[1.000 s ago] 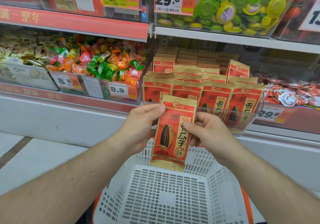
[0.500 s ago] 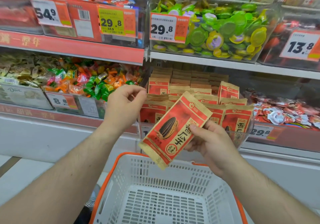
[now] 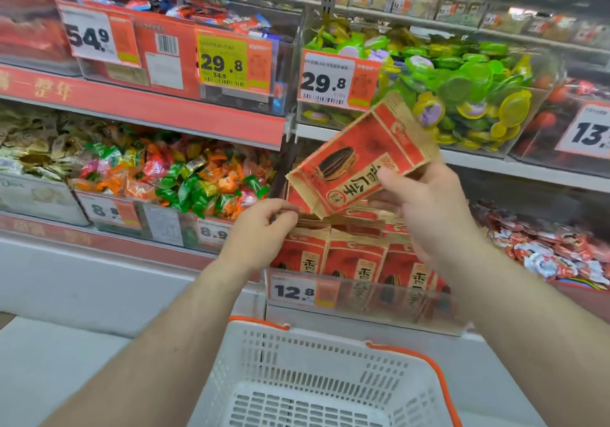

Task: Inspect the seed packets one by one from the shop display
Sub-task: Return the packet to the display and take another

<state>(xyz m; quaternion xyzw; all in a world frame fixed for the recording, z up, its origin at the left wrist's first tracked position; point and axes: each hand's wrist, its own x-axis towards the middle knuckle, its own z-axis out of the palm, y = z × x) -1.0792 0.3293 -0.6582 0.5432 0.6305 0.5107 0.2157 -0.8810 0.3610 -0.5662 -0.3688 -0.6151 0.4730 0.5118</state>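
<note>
**Prices and characters on the shelves**

A white price tag [image 3: 88, 37] on the top left bin is showing 54.9. Beside it, a yellow tag [image 3: 223, 62] is showing 29.8, with a smaller 34.9 under it. The tag [image 3: 325, 82] on the bin of green sweets is also reading 29.8. At the far right, a tag [image 3: 591, 134] is showing 13, cut by the edge. Lower tags are reading 8.8 [image 3: 105, 211], 8.9 [image 3: 214, 232] and 12.8 [image 3: 294, 291]. The seed packet [image 3: 358, 159] in the right hand [image 3: 429, 208] is carrying the characters 香瓜子.
</note>
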